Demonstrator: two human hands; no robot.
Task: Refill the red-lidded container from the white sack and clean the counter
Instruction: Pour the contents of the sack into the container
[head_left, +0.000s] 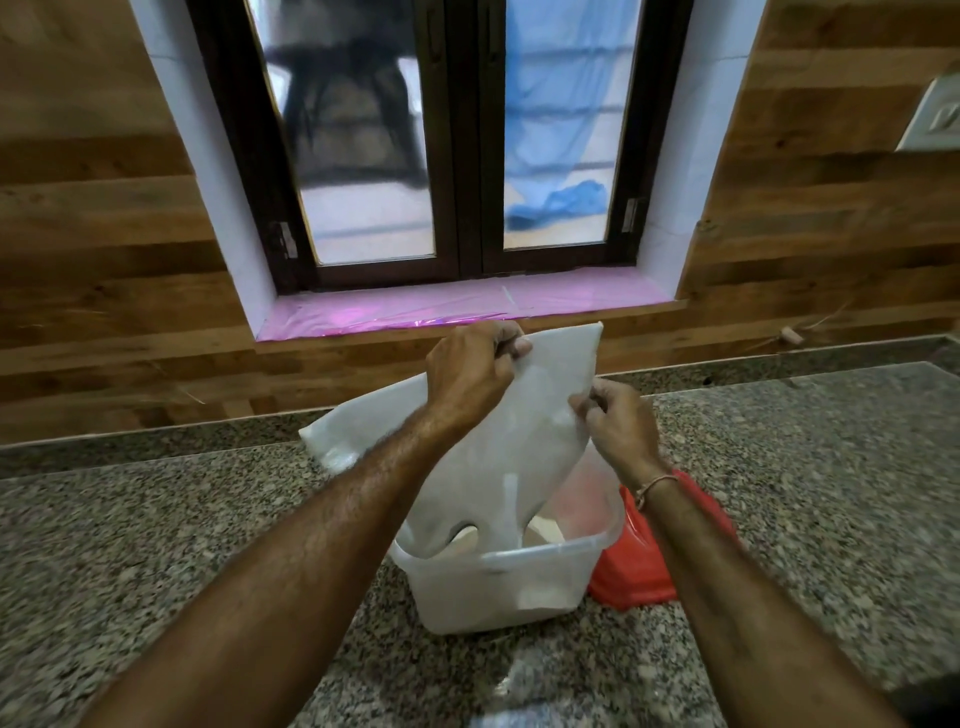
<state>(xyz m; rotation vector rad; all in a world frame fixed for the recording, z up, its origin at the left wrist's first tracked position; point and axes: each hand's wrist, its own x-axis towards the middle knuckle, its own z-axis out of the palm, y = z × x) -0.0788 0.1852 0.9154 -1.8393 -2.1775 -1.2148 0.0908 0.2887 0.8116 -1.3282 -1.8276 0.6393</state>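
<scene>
Gripping limp white sack (483, 457) over translucent container (498, 592).

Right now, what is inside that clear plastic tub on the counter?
The white sack hangs mouth-down into the tub, with pale white contents showing at its mouth. The sack and the cloudy walls hide how full it is.

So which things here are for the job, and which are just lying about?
For the job: white sack, left hand and right hand gripping it, clear container under it, red lid beside the container, counter.
Just lying about: window, pink sill cover, wall switch.
</scene>
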